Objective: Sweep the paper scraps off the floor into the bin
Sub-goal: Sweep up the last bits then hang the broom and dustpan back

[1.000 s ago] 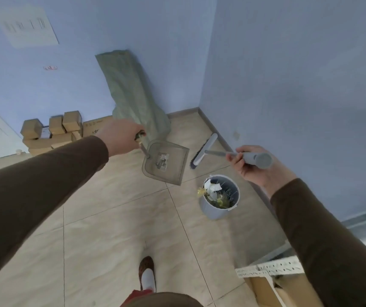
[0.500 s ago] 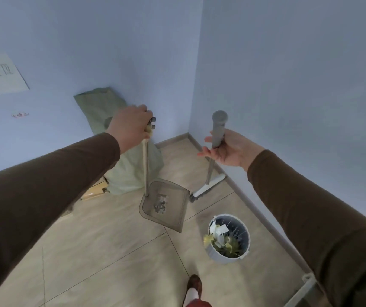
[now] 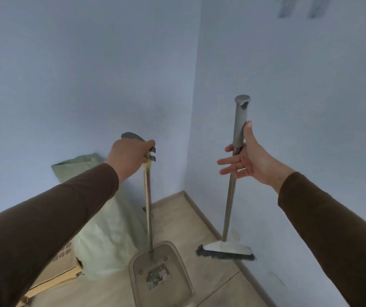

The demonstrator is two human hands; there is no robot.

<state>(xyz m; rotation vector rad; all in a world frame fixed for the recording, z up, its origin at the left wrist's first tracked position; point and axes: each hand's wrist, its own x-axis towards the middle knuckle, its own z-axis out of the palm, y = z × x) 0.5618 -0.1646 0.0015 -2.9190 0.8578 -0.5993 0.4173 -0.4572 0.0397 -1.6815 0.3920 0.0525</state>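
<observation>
The left hand (image 3: 131, 156) grips the top of the dustpan (image 3: 160, 273) handle. The pan hangs low over the floor (image 3: 211, 275), near the corner. The right hand (image 3: 247, 161) has its fingers spread, with the thumb pressing the broom (image 3: 226, 251) handle against the palm. The broom stands upright by the right wall. A green sack (image 3: 111, 235) leans in the corner.
</observation>
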